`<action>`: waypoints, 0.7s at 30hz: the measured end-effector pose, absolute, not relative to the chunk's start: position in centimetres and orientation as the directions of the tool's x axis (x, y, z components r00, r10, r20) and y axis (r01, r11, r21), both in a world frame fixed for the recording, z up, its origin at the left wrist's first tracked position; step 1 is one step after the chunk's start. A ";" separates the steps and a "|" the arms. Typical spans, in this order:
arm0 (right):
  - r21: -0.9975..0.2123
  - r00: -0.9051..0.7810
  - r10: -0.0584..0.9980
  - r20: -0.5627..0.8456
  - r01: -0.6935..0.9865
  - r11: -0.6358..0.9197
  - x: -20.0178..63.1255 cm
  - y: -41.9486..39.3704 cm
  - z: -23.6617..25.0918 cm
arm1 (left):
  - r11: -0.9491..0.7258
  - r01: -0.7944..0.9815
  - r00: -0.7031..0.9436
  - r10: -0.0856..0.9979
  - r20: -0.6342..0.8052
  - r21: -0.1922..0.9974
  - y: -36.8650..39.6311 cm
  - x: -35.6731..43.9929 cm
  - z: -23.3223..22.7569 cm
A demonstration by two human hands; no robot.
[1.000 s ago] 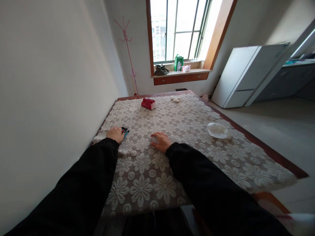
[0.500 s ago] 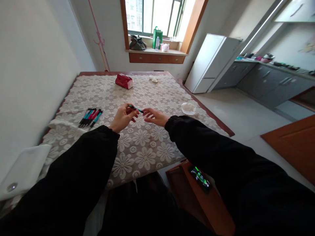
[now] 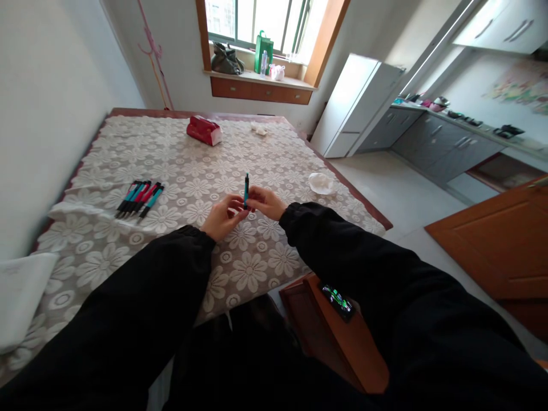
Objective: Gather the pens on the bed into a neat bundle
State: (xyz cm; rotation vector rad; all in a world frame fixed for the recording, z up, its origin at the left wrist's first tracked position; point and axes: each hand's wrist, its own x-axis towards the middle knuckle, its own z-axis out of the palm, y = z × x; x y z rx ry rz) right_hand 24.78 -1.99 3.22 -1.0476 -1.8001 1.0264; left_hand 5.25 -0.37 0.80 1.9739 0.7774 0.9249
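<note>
Tilted flat before, the teal pen now stands upright, both hands' grip pinching its base; no legible writing.

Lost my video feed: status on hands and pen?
Left hand and right hand both pinch teal pen, held upright. Spare pens lie left on tablecloth. Nothing obstructing.

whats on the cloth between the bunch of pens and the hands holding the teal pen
Nothing: in the head view only bare flowered tablecloth lies between the bunch of pens and the left hand, which with the right hand holds the teal pen upright.
</note>
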 end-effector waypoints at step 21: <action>-0.625 -0.413 0.909 0.059 0.694 0.356 30.4 -4.3 2.1 | -0.773 0.459 0.635 0.630 0.447 0.437 -0.2 4.0 1.3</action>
